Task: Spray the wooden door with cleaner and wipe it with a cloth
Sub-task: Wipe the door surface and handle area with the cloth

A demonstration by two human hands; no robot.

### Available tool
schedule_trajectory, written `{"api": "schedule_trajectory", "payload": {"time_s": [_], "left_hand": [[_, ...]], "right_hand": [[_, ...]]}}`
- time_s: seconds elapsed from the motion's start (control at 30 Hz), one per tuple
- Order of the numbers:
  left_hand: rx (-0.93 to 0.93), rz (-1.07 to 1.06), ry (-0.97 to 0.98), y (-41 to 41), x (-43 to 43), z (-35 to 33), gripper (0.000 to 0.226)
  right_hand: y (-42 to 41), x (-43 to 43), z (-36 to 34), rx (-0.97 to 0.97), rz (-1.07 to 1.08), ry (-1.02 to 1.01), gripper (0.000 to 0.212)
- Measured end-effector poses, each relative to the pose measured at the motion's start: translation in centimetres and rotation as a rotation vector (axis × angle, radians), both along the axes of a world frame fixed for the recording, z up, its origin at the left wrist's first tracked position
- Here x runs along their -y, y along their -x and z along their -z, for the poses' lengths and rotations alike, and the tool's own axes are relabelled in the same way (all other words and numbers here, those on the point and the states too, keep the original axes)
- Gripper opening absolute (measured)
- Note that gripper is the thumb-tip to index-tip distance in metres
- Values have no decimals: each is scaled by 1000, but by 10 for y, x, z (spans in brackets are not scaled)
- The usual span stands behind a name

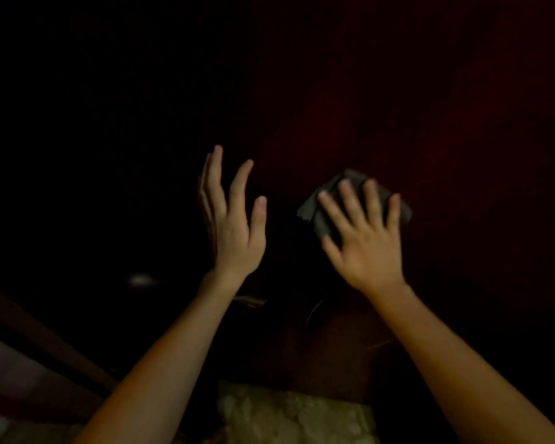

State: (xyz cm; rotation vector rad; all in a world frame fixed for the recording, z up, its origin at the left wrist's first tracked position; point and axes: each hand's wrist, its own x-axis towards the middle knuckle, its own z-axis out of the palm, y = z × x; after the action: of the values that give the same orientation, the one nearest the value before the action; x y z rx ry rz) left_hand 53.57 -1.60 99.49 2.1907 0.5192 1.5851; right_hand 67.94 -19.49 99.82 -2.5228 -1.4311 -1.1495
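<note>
Dark red-brown wood: the door (430,107) fills the upper right w/ a flat, smooth face. Its left side sinks into black, grain hard to make out. Pale mottled floor (285,415) at bottom, cut off by the frame. Left hand (231,225) is raised, fingers straight & apart, holding nothing; can't tell if it touches the door. Right hand (366,238), fingers spread flat, presses a crumpled grey cloth (314,213) onto the door.

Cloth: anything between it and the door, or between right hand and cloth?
Nothing visible. The right hand presses the cloth onto the door with spread fingers; the left hand is open, apart from the cloth.
</note>
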Motion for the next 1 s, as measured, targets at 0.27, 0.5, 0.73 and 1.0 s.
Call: {"api": "schedule_trajectory", "payload": {"time_s": [0.27, 0.5, 0.73, 1.0], "left_hand": [[-86, -14, -32, -29, 28, 14, 50], [-91, -93, -37, -42, 38, 47, 50], [-207, -111, 54, -52, 61, 95, 59], [-323, -168, 148, -26, 66, 113, 54]], "right_hand": [[-15, -1, -74, 50, 65, -204, 80], [-32, 15, 63, 122, -116, 48, 80], [-61, 78, 266, 58, -255, 546, 78], [-87, 100, 184, 137, -160, 200, 58]]}}
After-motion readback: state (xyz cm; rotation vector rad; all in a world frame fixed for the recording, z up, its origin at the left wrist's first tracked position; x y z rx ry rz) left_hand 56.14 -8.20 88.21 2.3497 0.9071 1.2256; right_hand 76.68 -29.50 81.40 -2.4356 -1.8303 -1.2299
